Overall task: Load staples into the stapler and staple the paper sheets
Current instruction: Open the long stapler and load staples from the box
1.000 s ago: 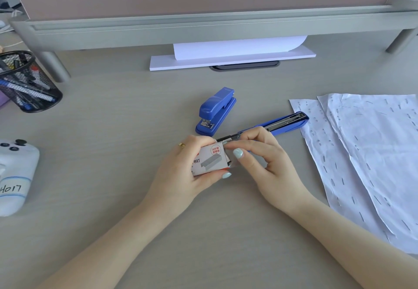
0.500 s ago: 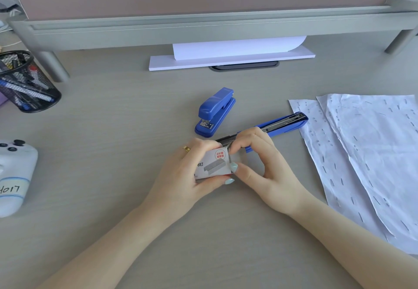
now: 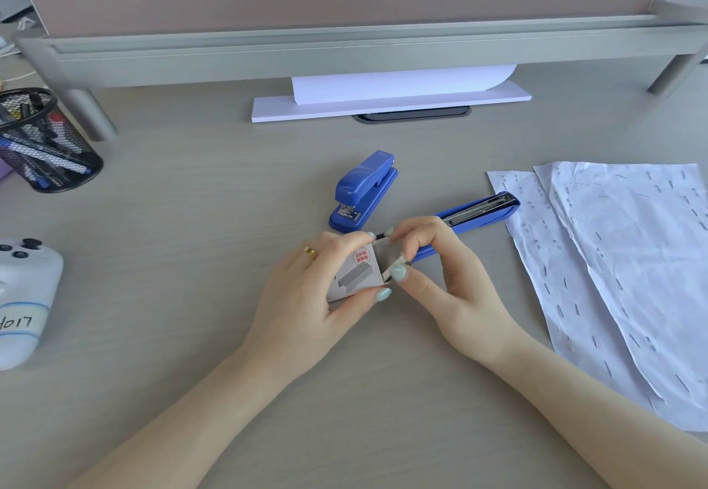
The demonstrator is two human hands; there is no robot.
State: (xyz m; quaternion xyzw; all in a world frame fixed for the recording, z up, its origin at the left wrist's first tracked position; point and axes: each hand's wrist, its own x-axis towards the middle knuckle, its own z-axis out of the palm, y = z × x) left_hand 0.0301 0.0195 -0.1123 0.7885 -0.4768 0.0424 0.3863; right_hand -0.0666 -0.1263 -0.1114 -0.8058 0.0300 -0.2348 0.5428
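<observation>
The left hand [image 3: 306,289] was clamped around a small grey-and-white cardboard staple box [image 3: 354,276], thumb under its near edge and fingers over its far side, holding it just above the pale wood-grain worktop [image 3: 191,278]. The right hand [image 3: 448,278] met it from the right, thumb and fingertips pinched on the box's open end flap [image 3: 390,255]. Just behind the hands lay the long blue stapler [image 3: 479,211], swung open with its metal staple channel facing up, its near end hidden behind the right fingers. A second, shorter blue stapler [image 3: 364,190] sat closed beyond the left hand. The crumpled white paper sheets [image 3: 620,266], dotted with staples, lay at the right, apart from both hands.
</observation>
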